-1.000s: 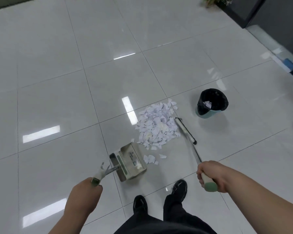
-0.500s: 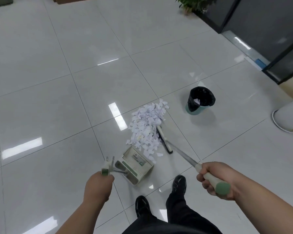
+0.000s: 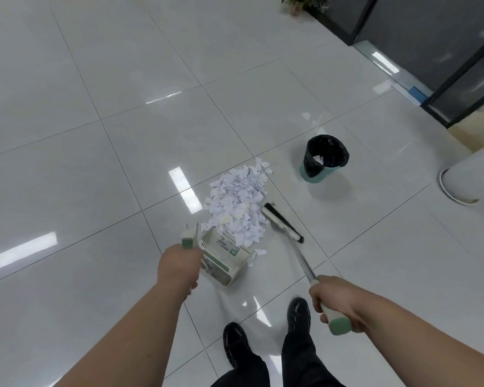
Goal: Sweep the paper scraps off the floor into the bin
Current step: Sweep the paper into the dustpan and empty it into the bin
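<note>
Dozens of paper scraps (image 3: 236,202) lie heaped in one loose pile on the glossy tiled floor (image 3: 95,163). They are white with a faint lilac tint, torn small and jagged, and some curl at the edges. The pile's near edge spills onto the lip of the dustpan (image 3: 224,258), and a few strays lie just beside the pan's right corner.

The left hand (image 3: 179,263) wraps round the dustpan's upright handle. Its fingers curl under and out of sight, and the handle's green-and-white top pokes up past the knuckles. The pan is cream with a green toothed ridge and a printed label, and its mouth faces the heap.

On the other side, the right hand (image 3: 336,298) makes a firm fist round the broom (image 3: 282,223) at its pale grip, and the green end cap juts out below. The metal shaft runs forward to a black-bristled head set against the pile's right flank.

The bin (image 3: 313,175) is teal with a black liner. It stands beyond the pile to the right, apart from it, with some white scraps inside. Two black shoes (image 3: 236,342) stand between the arms.
</note>
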The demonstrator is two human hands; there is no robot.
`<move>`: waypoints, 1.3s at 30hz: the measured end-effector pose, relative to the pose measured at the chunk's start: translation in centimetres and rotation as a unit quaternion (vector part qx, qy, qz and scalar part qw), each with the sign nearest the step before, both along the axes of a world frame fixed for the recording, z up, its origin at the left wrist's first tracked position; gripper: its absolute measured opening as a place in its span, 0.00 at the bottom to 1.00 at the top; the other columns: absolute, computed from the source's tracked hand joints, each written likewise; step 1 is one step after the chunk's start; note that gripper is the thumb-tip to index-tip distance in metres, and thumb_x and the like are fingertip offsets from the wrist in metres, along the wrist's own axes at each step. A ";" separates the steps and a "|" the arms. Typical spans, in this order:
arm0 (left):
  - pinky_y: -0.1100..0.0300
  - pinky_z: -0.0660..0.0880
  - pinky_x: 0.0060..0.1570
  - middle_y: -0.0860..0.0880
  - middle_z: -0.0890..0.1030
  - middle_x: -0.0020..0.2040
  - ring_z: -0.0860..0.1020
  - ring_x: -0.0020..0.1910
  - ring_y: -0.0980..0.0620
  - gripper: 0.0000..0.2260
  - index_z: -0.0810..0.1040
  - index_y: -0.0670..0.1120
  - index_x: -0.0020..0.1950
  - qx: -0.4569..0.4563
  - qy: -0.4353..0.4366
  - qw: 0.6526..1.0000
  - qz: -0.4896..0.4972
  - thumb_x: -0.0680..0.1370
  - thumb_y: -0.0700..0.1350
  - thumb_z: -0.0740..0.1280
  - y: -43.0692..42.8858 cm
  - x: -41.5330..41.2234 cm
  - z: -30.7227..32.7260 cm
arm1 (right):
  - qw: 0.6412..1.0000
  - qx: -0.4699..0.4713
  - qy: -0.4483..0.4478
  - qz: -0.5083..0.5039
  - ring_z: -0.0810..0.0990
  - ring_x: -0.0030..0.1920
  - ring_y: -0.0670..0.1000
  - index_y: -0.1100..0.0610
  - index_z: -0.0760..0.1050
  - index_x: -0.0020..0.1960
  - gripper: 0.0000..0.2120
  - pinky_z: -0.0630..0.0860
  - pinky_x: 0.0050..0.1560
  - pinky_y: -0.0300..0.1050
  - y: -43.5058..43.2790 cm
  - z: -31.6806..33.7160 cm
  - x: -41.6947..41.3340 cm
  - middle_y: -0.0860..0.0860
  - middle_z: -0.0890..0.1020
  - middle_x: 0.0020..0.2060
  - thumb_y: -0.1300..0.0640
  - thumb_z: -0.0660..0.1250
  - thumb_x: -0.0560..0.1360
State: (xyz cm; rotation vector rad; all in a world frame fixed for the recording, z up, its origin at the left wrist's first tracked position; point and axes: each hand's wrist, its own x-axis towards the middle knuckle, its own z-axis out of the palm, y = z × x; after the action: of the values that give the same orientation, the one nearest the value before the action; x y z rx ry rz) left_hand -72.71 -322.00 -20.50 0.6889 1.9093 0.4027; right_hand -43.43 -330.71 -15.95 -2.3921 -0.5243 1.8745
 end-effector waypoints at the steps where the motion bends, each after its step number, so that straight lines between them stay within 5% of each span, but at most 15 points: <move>1: 0.53 0.71 0.33 0.42 0.74 0.32 0.71 0.28 0.45 0.05 0.78 0.42 0.42 0.000 -0.003 1.000 0.001 0.75 0.43 0.65 0.4 0.3 0.0 | 1.000 -0.007 0.012 0.016 0.72 0.24 0.54 0.62 0.71 0.48 0.10 0.69 0.26 0.38 -0.6 0.2 -0.3 0.59 0.74 0.38 0.70 0.59 0.69; 11: 0.52 0.75 0.35 0.40 0.77 0.35 0.74 0.29 0.43 0.05 0.79 0.42 0.44 -0.003 -0.002 1.000 -0.013 0.74 0.40 0.64 1.8 -0.1 -0.2 | 0.998 -0.006 0.051 0.047 0.71 0.23 0.53 0.60 0.72 0.45 0.10 0.67 0.24 0.37 -1.4 6.7 -0.2 0.60 0.74 0.36 0.70 0.61 0.67; 18: 0.57 0.72 0.29 0.43 0.73 0.30 0.71 0.27 0.44 0.07 0.78 0.41 0.43 0.004 0.030 0.998 -0.056 0.75 0.44 0.64 -0.1 -2.7 0.3 | 0.994 0.044 -0.030 0.096 0.74 0.27 0.55 0.62 0.71 0.40 0.07 0.67 0.24 0.37 1.5 5.6 -1.1 0.59 0.73 0.39 0.71 0.63 0.68; 30: 0.57 0.67 0.29 0.44 0.69 0.29 0.68 0.28 0.46 0.04 0.75 0.42 0.39 0.001 0.021 0.999 -0.027 0.72 0.41 0.63 2.6 -5.5 -0.2 | 0.991 0.053 -0.042 0.119 0.73 0.26 0.55 0.63 0.72 0.48 0.10 0.73 0.30 0.43 6.2 -2.4 -2.3 0.61 0.74 0.41 0.71 0.61 0.68; 34: 0.56 0.69 0.29 0.43 0.70 0.30 0.69 0.29 0.45 0.04 0.76 0.41 0.40 0.010 0.032 0.999 -0.027 0.72 0.40 0.64 3.4 -6.5 -0.2 | 0.976 0.017 -0.032 0.216 0.72 0.29 0.55 0.61 0.71 0.46 0.10 0.72 0.32 0.44 3.6 -1.2 -2.9 0.58 0.74 0.40 0.69 0.61 0.65; 39: 0.59 0.67 0.27 0.43 0.69 0.29 0.67 0.26 0.46 0.04 0.74 0.42 0.38 0.003 0.024 0.999 -0.034 0.73 0.39 0.63 3.2 -6.0 -0.1 | 0.968 -0.014 -0.016 0.251 0.72 0.24 0.55 0.59 0.76 0.56 0.21 0.73 0.28 0.43 1.0 2.7 -2.2 0.58 0.73 0.40 0.68 0.62 0.63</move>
State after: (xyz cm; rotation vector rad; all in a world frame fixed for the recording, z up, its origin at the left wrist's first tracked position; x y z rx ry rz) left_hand -78.67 -318.75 -20.63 0.7715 1.9236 0.3513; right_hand -45.66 -329.72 -13.27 -2.4773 -1.2120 2.0196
